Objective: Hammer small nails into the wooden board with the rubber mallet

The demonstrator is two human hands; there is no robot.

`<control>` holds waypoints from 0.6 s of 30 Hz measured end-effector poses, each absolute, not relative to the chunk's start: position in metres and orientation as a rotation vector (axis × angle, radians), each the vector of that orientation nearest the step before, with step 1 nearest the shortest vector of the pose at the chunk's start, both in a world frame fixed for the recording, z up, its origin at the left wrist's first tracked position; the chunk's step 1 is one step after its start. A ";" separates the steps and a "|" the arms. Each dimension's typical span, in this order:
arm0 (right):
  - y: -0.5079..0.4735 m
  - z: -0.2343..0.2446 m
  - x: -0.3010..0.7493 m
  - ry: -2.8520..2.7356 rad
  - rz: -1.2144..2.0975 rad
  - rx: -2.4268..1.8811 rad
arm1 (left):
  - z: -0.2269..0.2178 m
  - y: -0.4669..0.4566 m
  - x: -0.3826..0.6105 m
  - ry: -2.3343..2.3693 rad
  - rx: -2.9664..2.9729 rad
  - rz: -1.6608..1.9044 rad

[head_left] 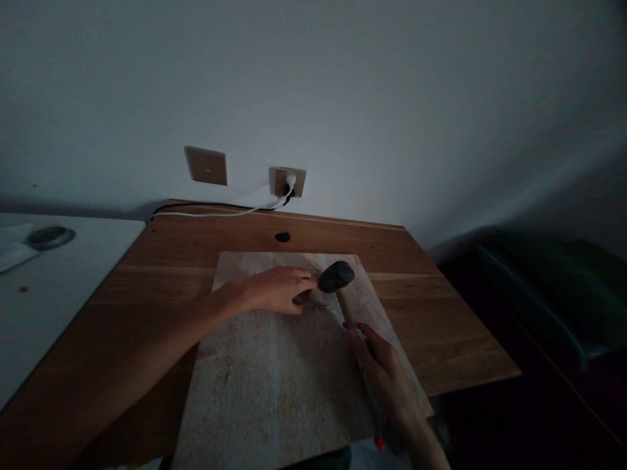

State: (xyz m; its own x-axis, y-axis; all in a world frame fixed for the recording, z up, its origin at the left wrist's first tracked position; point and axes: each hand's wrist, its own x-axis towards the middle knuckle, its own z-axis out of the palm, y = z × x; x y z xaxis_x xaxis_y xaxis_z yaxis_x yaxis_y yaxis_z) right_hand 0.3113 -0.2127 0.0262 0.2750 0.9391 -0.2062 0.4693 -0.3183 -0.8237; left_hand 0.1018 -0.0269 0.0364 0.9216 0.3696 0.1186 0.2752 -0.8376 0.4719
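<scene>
My right hand (379, 362) is wrapped round the handle of a hammer (337, 277) with a dark head and a light wooden shaft. The head hangs above the pale wooden board (255, 385), just right of my left fingertips. My left hand (281, 289) reaches over the board with bent fingers closed on something small and dark, too dim to name. Near those fingertips lie a few thin bits (321, 305) on the board; what they are I cannot make out.
Under the board is a brown wooden tabletop (161, 281) with a round cable hole (283, 237). Black and white cables (220, 212) run along its back to a wall socket (290, 183). A white surface (63, 294) adjoins at left, with a dark roll (51, 237) on it. Dark furniture (553, 287) stands at right.
</scene>
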 end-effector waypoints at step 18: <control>-0.211 0.028 0.311 -1.211 0.976 -1.818 | 0.037 0.028 0.060 0.721 2.444 0.385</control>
